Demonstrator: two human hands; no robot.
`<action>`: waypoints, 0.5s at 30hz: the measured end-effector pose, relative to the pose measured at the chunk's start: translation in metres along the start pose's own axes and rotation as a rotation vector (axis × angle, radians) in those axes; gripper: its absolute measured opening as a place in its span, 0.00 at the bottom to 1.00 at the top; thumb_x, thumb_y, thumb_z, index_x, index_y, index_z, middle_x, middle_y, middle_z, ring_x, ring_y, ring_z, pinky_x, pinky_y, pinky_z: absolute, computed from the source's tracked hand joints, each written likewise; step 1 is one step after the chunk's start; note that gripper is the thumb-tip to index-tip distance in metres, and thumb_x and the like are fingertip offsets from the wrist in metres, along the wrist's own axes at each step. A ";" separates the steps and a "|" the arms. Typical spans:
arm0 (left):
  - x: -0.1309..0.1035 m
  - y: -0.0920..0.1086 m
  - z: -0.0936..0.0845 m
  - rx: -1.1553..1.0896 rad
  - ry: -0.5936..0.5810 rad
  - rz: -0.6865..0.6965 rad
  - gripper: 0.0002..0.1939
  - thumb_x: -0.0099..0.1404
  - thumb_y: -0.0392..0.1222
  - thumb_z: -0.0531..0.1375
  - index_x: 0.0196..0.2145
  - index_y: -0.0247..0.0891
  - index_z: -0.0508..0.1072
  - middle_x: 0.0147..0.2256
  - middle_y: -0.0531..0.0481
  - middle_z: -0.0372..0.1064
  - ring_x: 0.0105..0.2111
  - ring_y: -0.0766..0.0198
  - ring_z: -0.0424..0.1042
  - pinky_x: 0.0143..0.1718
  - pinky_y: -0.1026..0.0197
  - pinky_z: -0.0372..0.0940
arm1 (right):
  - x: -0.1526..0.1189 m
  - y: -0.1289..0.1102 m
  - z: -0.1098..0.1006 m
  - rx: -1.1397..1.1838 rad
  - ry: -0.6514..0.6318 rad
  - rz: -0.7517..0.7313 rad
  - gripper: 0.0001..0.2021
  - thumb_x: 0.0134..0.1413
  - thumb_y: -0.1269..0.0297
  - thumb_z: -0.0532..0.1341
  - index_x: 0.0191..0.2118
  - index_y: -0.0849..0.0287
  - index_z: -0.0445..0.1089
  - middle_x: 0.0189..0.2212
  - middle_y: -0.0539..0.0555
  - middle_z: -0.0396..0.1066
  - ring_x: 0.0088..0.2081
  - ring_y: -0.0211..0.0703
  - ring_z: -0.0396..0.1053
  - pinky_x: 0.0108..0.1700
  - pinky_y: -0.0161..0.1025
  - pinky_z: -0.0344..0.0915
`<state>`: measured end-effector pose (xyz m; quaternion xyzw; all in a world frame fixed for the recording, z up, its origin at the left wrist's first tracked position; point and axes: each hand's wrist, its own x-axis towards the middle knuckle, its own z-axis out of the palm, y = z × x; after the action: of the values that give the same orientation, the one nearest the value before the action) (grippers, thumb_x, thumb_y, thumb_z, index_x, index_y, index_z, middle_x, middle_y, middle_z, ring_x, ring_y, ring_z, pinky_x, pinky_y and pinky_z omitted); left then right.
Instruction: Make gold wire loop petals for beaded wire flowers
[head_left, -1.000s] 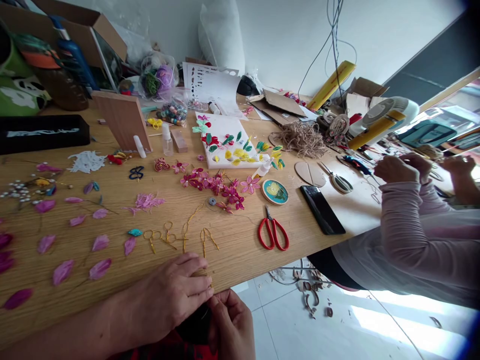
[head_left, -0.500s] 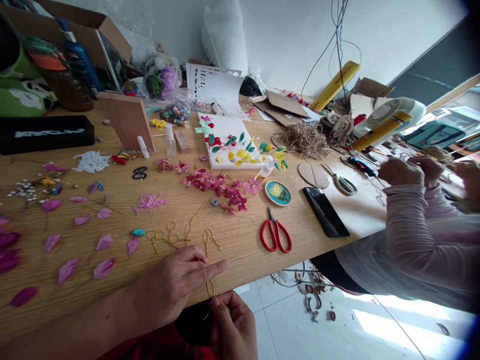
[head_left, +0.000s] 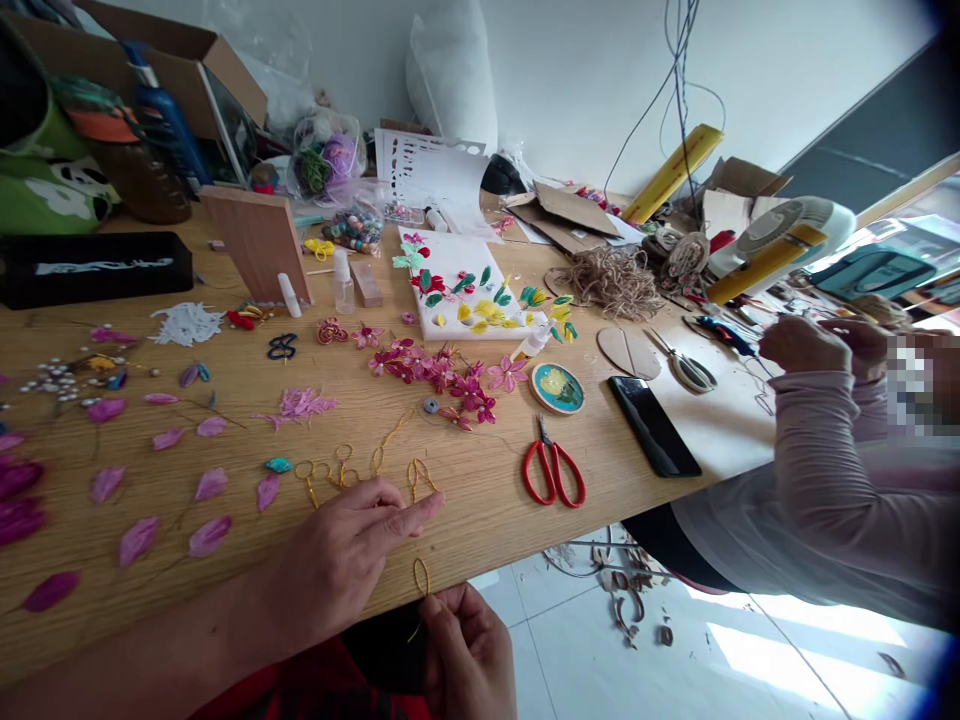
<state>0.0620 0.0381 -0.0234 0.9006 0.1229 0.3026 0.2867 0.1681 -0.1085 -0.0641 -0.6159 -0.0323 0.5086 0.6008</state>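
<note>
My right hand (head_left: 469, 640) is at the table's front edge, with thumb and forefinger pinching a gold wire loop (head_left: 422, 576). The loop stands up from the pinch and a thin tail hangs below. My left hand (head_left: 356, 535) rests on the wooden table with one finger stretched out and the others loosely bent. That fingertip lies at the lower end of a twisted gold wire piece (head_left: 420, 478). Several more looped gold wires (head_left: 343, 465) lie just beyond my knuckles. Red-handled scissors (head_left: 553, 470) rest to the right, apart from both hands.
Pink petals (head_left: 210, 484) spread over the left side. Pink wire flowers (head_left: 450, 372) lie behind the wires, before a white foam block (head_left: 442, 325). A round painted piece (head_left: 556, 388) and a phone (head_left: 652, 425) sit right. Another person's sleeved arm (head_left: 814, 430) reaches over the table.
My left fingertip has drawn back a little, up and away from the loop in my right hand, towards the wire on the table. My right hand keeps its pinch.
</note>
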 end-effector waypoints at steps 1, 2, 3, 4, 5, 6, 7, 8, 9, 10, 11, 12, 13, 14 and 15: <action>0.000 0.000 0.000 0.000 -0.005 0.000 0.35 0.66 0.22 0.46 0.68 0.41 0.49 0.41 0.48 0.75 0.42 0.63 0.71 0.44 0.60 0.71 | 0.000 0.001 -0.001 -0.002 -0.005 -0.001 0.21 0.43 0.48 0.69 0.23 0.59 0.63 0.07 0.42 0.57 0.10 0.25 0.43 0.15 0.26 0.38; 0.000 0.000 -0.001 -0.001 -0.012 -0.001 0.35 0.66 0.22 0.46 0.68 0.41 0.49 0.41 0.48 0.75 0.42 0.63 0.71 0.45 0.61 0.71 | 0.000 0.001 -0.001 -0.004 -0.009 0.001 0.21 0.43 0.47 0.69 0.23 0.59 0.63 0.07 0.42 0.57 0.10 0.25 0.43 0.15 0.26 0.38; 0.000 0.000 -0.001 -0.002 -0.017 -0.002 0.35 0.67 0.22 0.46 0.68 0.41 0.49 0.41 0.48 0.75 0.42 0.63 0.71 0.45 0.61 0.71 | 0.001 0.001 -0.001 -0.005 -0.010 0.003 0.21 0.44 0.47 0.69 0.23 0.59 0.63 0.07 0.42 0.57 0.10 0.25 0.42 0.15 0.26 0.37; 0.000 0.000 -0.001 -0.003 -0.021 -0.003 0.35 0.67 0.22 0.46 0.68 0.41 0.49 0.41 0.48 0.75 0.42 0.63 0.71 0.45 0.61 0.71 | 0.000 0.001 -0.001 -0.004 -0.010 0.005 0.21 0.43 0.47 0.69 0.23 0.59 0.63 0.07 0.42 0.57 0.10 0.25 0.42 0.15 0.26 0.37; -0.001 0.000 -0.002 -0.006 -0.025 -0.004 0.35 0.67 0.22 0.46 0.68 0.41 0.49 0.41 0.48 0.75 0.43 0.63 0.71 0.45 0.61 0.71 | 0.000 0.001 -0.001 -0.003 -0.007 0.005 0.21 0.43 0.47 0.69 0.23 0.59 0.64 0.07 0.42 0.57 0.10 0.25 0.42 0.16 0.26 0.36; -0.001 0.000 -0.002 -0.009 -0.028 -0.005 0.35 0.67 0.22 0.46 0.68 0.41 0.49 0.40 0.49 0.75 0.43 0.63 0.70 0.45 0.61 0.71 | 0.000 0.001 -0.001 -0.001 -0.003 0.005 0.21 0.43 0.47 0.70 0.23 0.59 0.63 0.07 0.42 0.57 0.10 0.25 0.42 0.16 0.26 0.36; -0.001 0.000 -0.002 -0.012 -0.029 -0.004 0.34 0.67 0.22 0.47 0.68 0.41 0.49 0.40 0.49 0.75 0.43 0.63 0.70 0.45 0.61 0.70 | 0.000 0.000 0.000 0.000 0.002 0.005 0.21 0.43 0.47 0.70 0.23 0.59 0.63 0.07 0.42 0.57 0.10 0.25 0.43 0.16 0.26 0.37; -0.001 0.000 -0.002 -0.014 -0.030 -0.003 0.34 0.67 0.22 0.47 0.68 0.41 0.49 0.40 0.49 0.75 0.43 0.63 0.70 0.46 0.61 0.70 | 0.000 0.000 0.000 -0.001 0.005 0.004 0.22 0.42 0.47 0.70 0.23 0.60 0.63 0.07 0.42 0.57 0.10 0.25 0.43 0.16 0.26 0.37; -0.001 0.000 -0.002 -0.014 -0.029 -0.003 0.34 0.67 0.22 0.47 0.68 0.41 0.49 0.40 0.49 0.75 0.44 0.63 0.70 0.46 0.61 0.70 | 0.000 0.000 0.000 -0.004 0.007 0.003 0.22 0.42 0.48 0.70 0.23 0.60 0.63 0.07 0.42 0.56 0.10 0.24 0.43 0.16 0.26 0.37; -0.001 0.000 -0.002 -0.015 -0.029 -0.004 0.34 0.67 0.22 0.47 0.68 0.41 0.49 0.40 0.49 0.74 0.44 0.63 0.70 0.46 0.61 0.70 | 0.000 0.001 0.000 -0.006 0.006 0.003 0.22 0.43 0.48 0.70 0.23 0.59 0.63 0.07 0.41 0.56 0.10 0.24 0.43 0.16 0.26 0.37; -0.001 0.000 -0.002 -0.017 -0.028 -0.004 0.34 0.67 0.22 0.47 0.68 0.41 0.49 0.40 0.49 0.74 0.44 0.63 0.69 0.46 0.61 0.70 | 0.001 0.001 0.000 -0.009 0.005 0.003 0.21 0.43 0.48 0.70 0.23 0.59 0.63 0.07 0.41 0.56 0.10 0.24 0.42 0.16 0.26 0.37; -0.001 0.000 -0.002 -0.022 -0.027 0.000 0.34 0.67 0.23 0.47 0.68 0.41 0.49 0.40 0.49 0.74 0.43 0.63 0.69 0.45 0.61 0.70 | 0.001 0.001 0.000 -0.009 0.004 0.003 0.21 0.43 0.48 0.70 0.23 0.59 0.63 0.07 0.41 0.55 0.10 0.24 0.42 0.16 0.26 0.37; -0.001 0.000 -0.001 -0.027 -0.026 0.006 0.34 0.67 0.23 0.47 0.68 0.40 0.49 0.39 0.49 0.74 0.43 0.63 0.69 0.45 0.61 0.70 | 0.001 0.002 0.000 -0.008 0.002 0.002 0.21 0.43 0.48 0.70 0.23 0.59 0.63 0.07 0.41 0.55 0.10 0.24 0.42 0.16 0.26 0.37; -0.001 0.000 -0.001 -0.031 -0.024 0.012 0.33 0.67 0.23 0.47 0.68 0.40 0.50 0.39 0.49 0.74 0.43 0.63 0.69 0.45 0.61 0.70 | 0.001 0.002 -0.001 -0.005 0.002 0.000 0.21 0.43 0.48 0.70 0.23 0.59 0.63 0.07 0.41 0.55 0.10 0.24 0.42 0.16 0.26 0.37; -0.001 0.000 -0.001 -0.032 -0.021 0.016 0.33 0.67 0.23 0.46 0.68 0.39 0.50 0.39 0.48 0.74 0.42 0.63 0.69 0.45 0.61 0.70 | 0.001 0.003 -0.001 -0.003 0.003 -0.003 0.22 0.43 0.47 0.70 0.23 0.59 0.63 0.07 0.41 0.55 0.11 0.24 0.42 0.16 0.26 0.37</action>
<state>0.0601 0.0382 -0.0232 0.8999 0.1077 0.2974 0.3001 0.1674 -0.1091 -0.0672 -0.6174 -0.0329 0.5066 0.6009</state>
